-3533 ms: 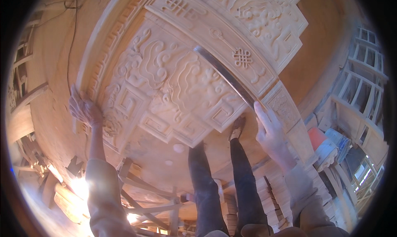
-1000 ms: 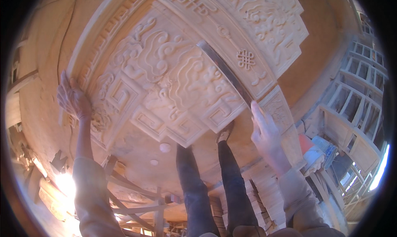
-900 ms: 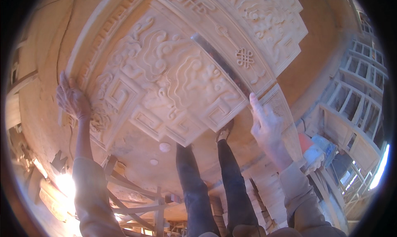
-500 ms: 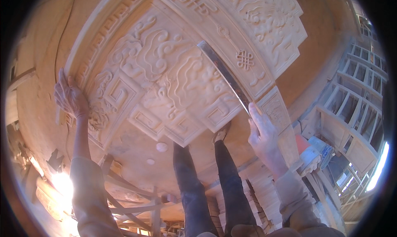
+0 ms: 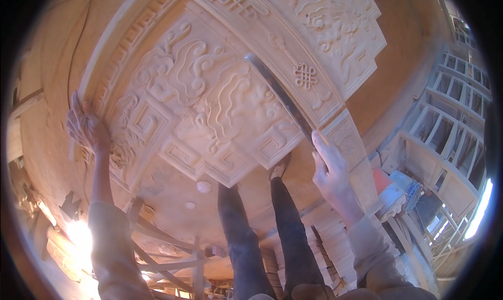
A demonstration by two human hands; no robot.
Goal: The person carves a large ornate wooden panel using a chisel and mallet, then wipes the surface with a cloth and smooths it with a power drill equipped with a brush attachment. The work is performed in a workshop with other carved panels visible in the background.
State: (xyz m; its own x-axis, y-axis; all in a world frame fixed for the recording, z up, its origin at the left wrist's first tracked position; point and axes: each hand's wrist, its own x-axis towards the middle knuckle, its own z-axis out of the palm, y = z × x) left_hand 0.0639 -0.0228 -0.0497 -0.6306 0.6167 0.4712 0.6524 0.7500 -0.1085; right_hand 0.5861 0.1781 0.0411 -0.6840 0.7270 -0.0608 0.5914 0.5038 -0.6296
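A large pale carved wooden panel [image 5: 175, 116] with raised scrolls and stepped edges lies in front of me. My left hand [image 5: 88, 126] is closed over the moulded rail at its left side. In my right hand [image 5: 331, 166] is the near end of a long, flat, dark metal file [image 5: 280, 97], its fine detail too blurred to make out. The file slants up and left, along the seam between the scrolled field and a curved carved rail [image 5: 293, 56]. Whether its far tip touches the wood, I cannot tell. My right index finger lies along the file.
Another carved section [image 5: 340, 27] continues at the far right. My legs [image 5: 241, 237] show below the panel. Slatted wooden frames [image 5: 440, 158] and a pale bucket [image 5: 390, 198] stand at right. Wooden beams [image 5: 167, 266] lie at lower left, near a bright light [image 5: 78, 237].
The whole view has shifted slightly, moving the panel a little left. The file and right hand have moved left by about as much. Both hands keep their holds.
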